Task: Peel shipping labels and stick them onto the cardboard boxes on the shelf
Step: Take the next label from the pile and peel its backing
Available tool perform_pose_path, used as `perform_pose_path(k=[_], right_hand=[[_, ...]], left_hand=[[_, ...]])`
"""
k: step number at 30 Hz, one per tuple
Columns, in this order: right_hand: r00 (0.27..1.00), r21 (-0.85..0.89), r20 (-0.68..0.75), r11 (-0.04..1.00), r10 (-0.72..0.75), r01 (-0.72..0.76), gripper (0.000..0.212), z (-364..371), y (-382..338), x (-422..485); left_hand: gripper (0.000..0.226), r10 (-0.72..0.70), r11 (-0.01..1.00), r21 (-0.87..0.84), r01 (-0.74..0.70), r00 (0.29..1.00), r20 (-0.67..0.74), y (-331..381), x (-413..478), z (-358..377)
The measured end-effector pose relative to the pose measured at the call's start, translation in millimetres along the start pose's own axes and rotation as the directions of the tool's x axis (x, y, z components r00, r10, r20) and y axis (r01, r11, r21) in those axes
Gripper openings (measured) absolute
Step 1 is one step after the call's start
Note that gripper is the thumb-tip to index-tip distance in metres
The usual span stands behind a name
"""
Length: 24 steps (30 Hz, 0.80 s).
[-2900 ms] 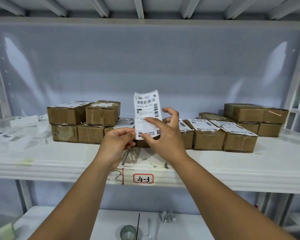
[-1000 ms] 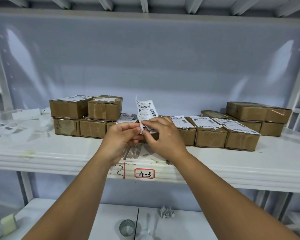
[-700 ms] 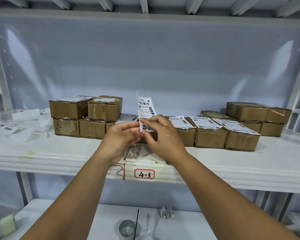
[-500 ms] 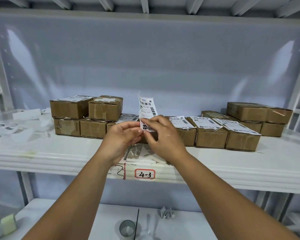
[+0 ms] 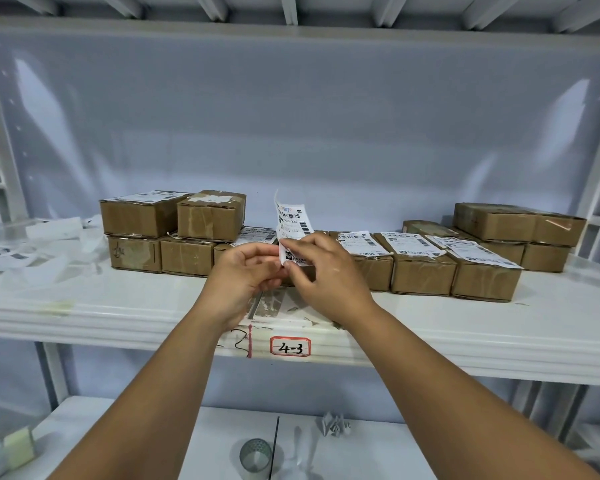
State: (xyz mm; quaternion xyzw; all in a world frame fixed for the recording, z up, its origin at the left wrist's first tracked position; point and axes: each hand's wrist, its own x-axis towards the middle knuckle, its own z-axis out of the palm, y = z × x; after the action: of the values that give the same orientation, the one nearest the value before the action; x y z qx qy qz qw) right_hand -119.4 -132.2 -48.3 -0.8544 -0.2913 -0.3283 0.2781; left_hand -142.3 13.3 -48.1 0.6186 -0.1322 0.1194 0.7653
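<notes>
Shipping label [image 5: 293, 221], white with printed barcodes, pinched at its lower end by both hands and standing upright above the grip. Top edge curled a little leftward, with a thin second layer showing along the upper left edge; whether that is backing paper, cannot tell. Held in the air in front of the cardboard boxes, above the white shelf [image 5: 499, 323].

Left hand [image 5: 246, 275]: fingers and thumb curled together, clamped on the lower left corner of the paper. Right hand [image 5: 326, 271]: thumb and forefinger closed on the lower right part, just beside the square printed code. Fingertips of the two hands close to touching at the paper.

Behind and left of the grip: left stack [image 5: 174, 237], brown boxes two high, one upper box with a label on top. Behind and right of the grip: labelled row [image 5: 421, 268], single-height boxes side by side, each with a white label on its lid. Further right, well apart from the grip: right stack [image 5: 518, 233], no labels visible.

Far left of the grip: loose papers [image 5: 32, 251] scattered on the shelf. Directly below the grip, on the shelf's front lip: red-bordered tag [image 5: 290, 346] reading 4-3. Lower down, on the lower shelf [image 5: 378, 455]: mesh cup [image 5: 255, 457] and crumpled paper [image 5: 333, 424].
</notes>
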Motion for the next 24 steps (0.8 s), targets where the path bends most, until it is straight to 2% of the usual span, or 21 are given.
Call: perform_pose_path(k=[5,13,20,24], right_hand=[[1.000,-0.018,0.020,1.000,-0.001,0.001,0.038,-0.7,0.3,0.0],[0.992,-0.035,-0.102,0.997,-0.078,0.075,0.014,2.2,0.8,0.1],[0.995,-0.068,-0.058,0.995,-0.083,0.079,0.016,0.0,-0.8,-0.3],[0.992,-0.066,-0.096,0.995,-0.082,0.076,0.019,2.2,0.4,0.5]], left_hand=[[0.018,-0.003,1.000,0.005,0.003,1.000,0.011,-0.3,-0.2,0.0],[0.029,0.025,1.000,-0.001,-0.025,0.999,-0.027,-2.2,3.4,-0.4],[0.058,0.046,0.998,0.035,-0.044,0.997,-0.062,-6.9,7.2,-5.2],[0.059,0.064,0.997,0.047,-0.062,0.997,-0.032,-8.6,8.4,-6.7]])
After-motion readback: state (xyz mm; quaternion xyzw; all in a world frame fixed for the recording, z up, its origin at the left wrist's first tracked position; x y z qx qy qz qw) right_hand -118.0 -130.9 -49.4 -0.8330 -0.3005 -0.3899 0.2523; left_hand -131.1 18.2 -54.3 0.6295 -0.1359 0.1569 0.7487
